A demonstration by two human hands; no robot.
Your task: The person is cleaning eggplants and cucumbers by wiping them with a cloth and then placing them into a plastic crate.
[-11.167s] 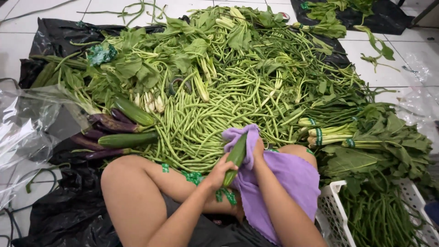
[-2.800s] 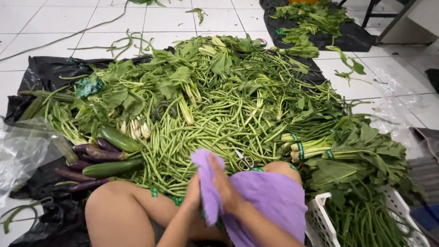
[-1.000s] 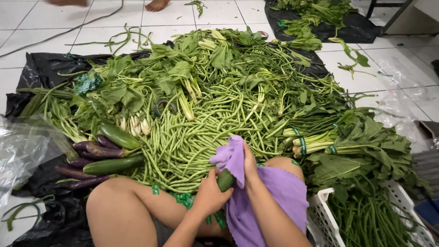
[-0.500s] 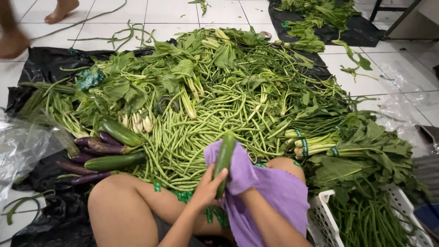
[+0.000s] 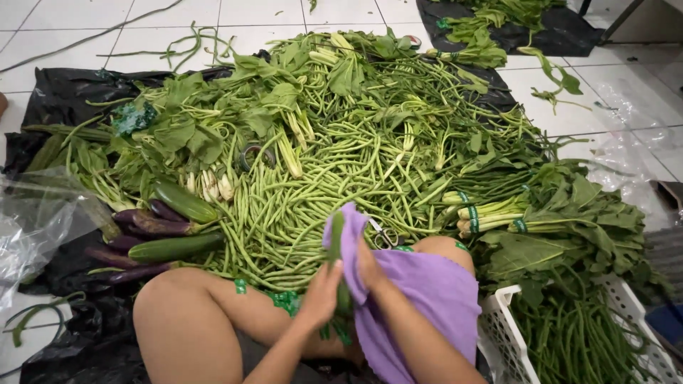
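Note:
A green cucumber (image 5: 336,238) stands nearly upright in my lap. My left hand (image 5: 321,293) grips its lower half. My right hand (image 5: 368,264) presses a purple cloth (image 5: 420,299) against the cucumber's right side; the cloth drapes over my right knee. Small scissors (image 5: 384,235) lie on the beans just beyond my right hand. The cucumber's bottom end is hidden behind my hands.
A big heap of long green beans (image 5: 306,192) and leafy greens (image 5: 192,128) covers a black plastic sheet (image 5: 64,99) ahead. Two cucumbers (image 5: 174,247) and several purple eggplants (image 5: 153,224) lie left. A white crate (image 5: 512,341) of beans stands right. Clear plastic bags (image 5: 32,227) lie far left.
Over these seconds my hands have kept rubbing the cucumber with the cloth; the cucumber has turned from slanted to nearly upright. A person's feet at the top left have left the view.

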